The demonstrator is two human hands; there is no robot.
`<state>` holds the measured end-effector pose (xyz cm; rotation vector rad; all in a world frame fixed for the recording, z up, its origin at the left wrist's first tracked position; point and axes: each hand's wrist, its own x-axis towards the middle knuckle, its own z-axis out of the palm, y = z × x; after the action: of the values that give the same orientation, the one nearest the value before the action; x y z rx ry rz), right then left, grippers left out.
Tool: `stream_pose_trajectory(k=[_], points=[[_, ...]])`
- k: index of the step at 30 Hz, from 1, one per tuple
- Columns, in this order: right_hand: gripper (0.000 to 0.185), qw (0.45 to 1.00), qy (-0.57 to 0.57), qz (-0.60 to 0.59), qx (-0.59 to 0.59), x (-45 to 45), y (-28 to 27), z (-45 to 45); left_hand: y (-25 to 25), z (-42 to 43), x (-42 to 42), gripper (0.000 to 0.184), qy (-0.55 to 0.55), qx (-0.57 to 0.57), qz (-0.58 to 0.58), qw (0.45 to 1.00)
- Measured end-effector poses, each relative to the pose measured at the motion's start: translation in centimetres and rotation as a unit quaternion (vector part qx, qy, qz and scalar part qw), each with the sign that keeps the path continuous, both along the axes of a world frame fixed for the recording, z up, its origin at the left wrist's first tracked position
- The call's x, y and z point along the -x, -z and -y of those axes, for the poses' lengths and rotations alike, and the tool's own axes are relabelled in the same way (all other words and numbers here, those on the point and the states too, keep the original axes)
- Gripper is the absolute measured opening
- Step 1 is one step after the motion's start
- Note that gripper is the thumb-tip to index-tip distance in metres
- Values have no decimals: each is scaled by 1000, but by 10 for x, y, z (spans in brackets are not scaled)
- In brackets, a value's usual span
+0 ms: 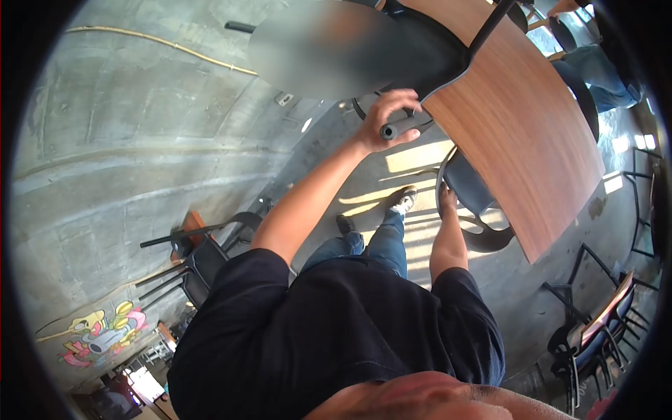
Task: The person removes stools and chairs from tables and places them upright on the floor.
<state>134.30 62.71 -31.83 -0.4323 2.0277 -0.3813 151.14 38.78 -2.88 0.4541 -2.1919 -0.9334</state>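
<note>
- Dark chair (467, 180) sits toward three o'clock from the middle of my view, right at the near edge of the wooden table (532, 133), which covers part of its seat.
- I see the right hand (449, 199) at three o'clock, gripping the chair's curved rim; some of its fingers are hidden behind that rim. I take this side for the handiest purchase, since the tabletop blocks the other.
- At one o'clock the left hand (381, 115) curls loosely round a dark bar (389, 131), thumb below, fingers above, tips not meeting. The bar's round end points at me. Its reach away from the other arm probably helps balance; I cannot tell which piece of furniture the bar belongs to.
- Just beyond that hand, also toward one o'clock, another black chair (442, 50) overlaps the tabletop, partly lost in blur, so how it rests is unclear to me.
- As for looks, the gripped chair is near black, with a smooth, slightly bluish seat and a broad curved band sweeping round toward four o'clock. Sunlight stripes the floor (418, 159) beside it, while its underside is out of my sight.
</note>
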Motion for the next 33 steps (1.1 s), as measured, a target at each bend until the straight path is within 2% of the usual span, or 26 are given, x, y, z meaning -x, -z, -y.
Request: stream_pose_trajectory(k=[2, 4, 5, 6, 7, 9, 11, 12, 13, 14, 15, 16, 17, 18, 20, 23, 24, 26, 27, 30, 33], points=[[67, 999, 43, -5, -14, -2, -14, -9, 15, 7, 7, 18, 123, -203, 80, 968], [67, 997, 47, -6, 55, 0, 6, -28, 35, 4, 13, 18, 70, -125, 37, 989], [65, 997, 14, -42, 60, -6, -9, -32, 37, -1, 14, 16, 25, -101, 28, 994], [59, 998, 3, -57, 41, -10, -28, -34, 43, -8, 12, 19, -4, -123, -12, 992], [48, 990, -18, -105, 88, -16, -33, -47, 46, -14, 9, 22, -14, -124, -60, 990], [30, 932, -14, -296, 210, -43, -57, -72, 49, -28, -7, 25, -2, -190, -93, 977], [25, 914, 20, -353, 200, -79, -113, -90, 28, -47, -24, 25, 8, -248, -112, 962], [24, 899, 52, -362, 241, -98, -118, -103, 20, -53, -36, 25, 13, -294, -105, 950], [21, 911, 79, -321, 245, -114, -109, -118, 11, -57, -46, 24, 30, -310, -133, 941], [22, 951, 151, -201, 181, -130, -113, -126, 4, -57, -55, 24, 47, -329, -160, 930], [30, 927, 293, -48, 228, -144, -73, -147, -9, -60, -68, 23, 66, -365, -185, 910], [41, 881, 435, 104, 153, -170, -118, -146, -23, -63, -81, 22, 86, -404, -206, 887], [43, 843, 482, 154, 183, -190, -109, -159, -33, -63, -96, 24, 128, -444, -238, 854], [44, 813, 527, 149, 198, -212, -103, -166, -41, -62, -111, 26, 166, -482, -269, 817], [40, 789, 573, 116, 190, -256, -92, -181, -65, -61, -142, 24, 204, -516, -315, 770], [52, 769, 598, 143, 174, -304, -95, -200, -90, -53, -181, 23, 279, -595, -319, 683], [53, 742, 627, 159, 176, -318, -99, -207, -100, -51, -195, 23, 293, -607, -293, 678], [44, 635, 690, 184, 294, -340, -100, -227, -111, -52, -218, 23, 287, -666, -286, 626], [44, 608, 693, 201, 332, -347, -105, -238, -115, -54, -228, 24, 293, -680, -276, 613], [41, 617, 632, 263, 389, -365, -133, -254, -90, -57, -245, 26, 289, -727, -262, 565], [39, 655, 555, 311, 409, -387, -164, -261, -66, -46, -256, 26, 197, -790, -253, 522]])
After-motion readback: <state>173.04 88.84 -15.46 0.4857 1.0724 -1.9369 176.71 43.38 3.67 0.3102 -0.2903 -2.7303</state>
